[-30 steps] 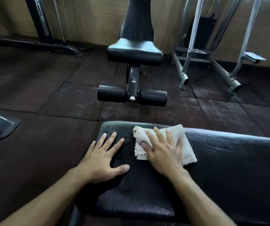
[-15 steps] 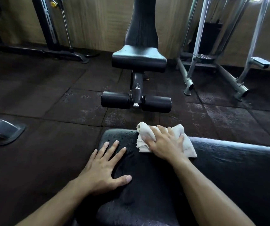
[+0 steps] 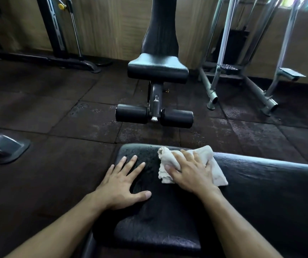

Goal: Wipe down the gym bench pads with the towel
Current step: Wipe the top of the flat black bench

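The right hand (image 3: 192,174) presses flat, fingers spread, on the towel (image 3: 216,170) at the pad's (image 3: 168,229) far edge, left hand (image 3: 122,185) open beside it; light, limp cloth likely bunches, best held under the palm

Your right hand (image 3: 192,173) lies flat on the towel (image 3: 217,174). To its right the bench pad (image 3: 270,192) runs bare. Just to its left your left hand (image 3: 123,183) blocks that end. Beyond the fingertips the pad edge drops to the floor (image 3: 56,116); another bench (image 3: 157,71) stands well apart.
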The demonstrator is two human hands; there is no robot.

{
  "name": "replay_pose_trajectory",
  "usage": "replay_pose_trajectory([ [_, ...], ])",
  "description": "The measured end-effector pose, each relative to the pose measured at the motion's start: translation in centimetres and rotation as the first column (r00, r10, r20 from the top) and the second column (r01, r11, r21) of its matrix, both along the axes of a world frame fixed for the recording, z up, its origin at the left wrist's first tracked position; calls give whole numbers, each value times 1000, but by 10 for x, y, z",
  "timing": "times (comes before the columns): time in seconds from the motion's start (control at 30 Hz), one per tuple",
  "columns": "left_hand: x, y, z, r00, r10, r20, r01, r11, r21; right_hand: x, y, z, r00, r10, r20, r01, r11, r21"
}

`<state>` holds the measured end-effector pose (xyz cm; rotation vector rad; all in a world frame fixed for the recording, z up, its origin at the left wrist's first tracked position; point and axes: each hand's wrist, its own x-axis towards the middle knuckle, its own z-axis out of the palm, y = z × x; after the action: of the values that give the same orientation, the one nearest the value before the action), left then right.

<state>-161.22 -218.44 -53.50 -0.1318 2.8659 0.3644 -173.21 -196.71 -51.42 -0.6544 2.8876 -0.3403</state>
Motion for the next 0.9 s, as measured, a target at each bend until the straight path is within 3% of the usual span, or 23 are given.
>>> replay_pose_trajectory([
  [0.13, 5, -1, 0, 1000, -21, -18, 22, 999, 27, 50, 14, -4, 999, 1, -32, -1, 1000, -8],
  [0.23, 7, -2, 1, 997, 25, -69, -14, 987, 161, 102, 29, -11, 996, 16, -84, -18, 1000, -25],
  [0.33, 14, 5, 5, 985, 101, -139, -56, 952, 300, 122, 36, -7, 1000, 28, -13, -27, 999, 44],
  [0.4, 19, 16, 12, 982, 94, -164, -43, 956, 291, 121, 39, 8, 997, 45, 68, -50, 995, 80],
  [0.53, 5, 39, 33, 978, 85, -190, -25, 954, 299, 75, 50, 41, 999, -34, -29, 33, 999, -23],
  [0.6, -6, 54, 42, 988, 82, -133, -37, 950, 311, 48, 65, 48, 997, -78, 28, 78, 997, 30],
  [0.73, -12, 79, 47, 995, 60, -74, -47, 985, 168, 37, 89, 37, 988, -52, 146, 37, 994, 103],
  [0.8, -12, 77, 48, 993, 116, -20, -105, 951, 291, 40, 95, 42, 991, -12, 133, 8, 999, 32],
  [0.9, 0, 63, 62, 994, 102, 44, -111, 875, 471, 47, 107, 61, 985, 46, 166, -3, 968, -251],
])
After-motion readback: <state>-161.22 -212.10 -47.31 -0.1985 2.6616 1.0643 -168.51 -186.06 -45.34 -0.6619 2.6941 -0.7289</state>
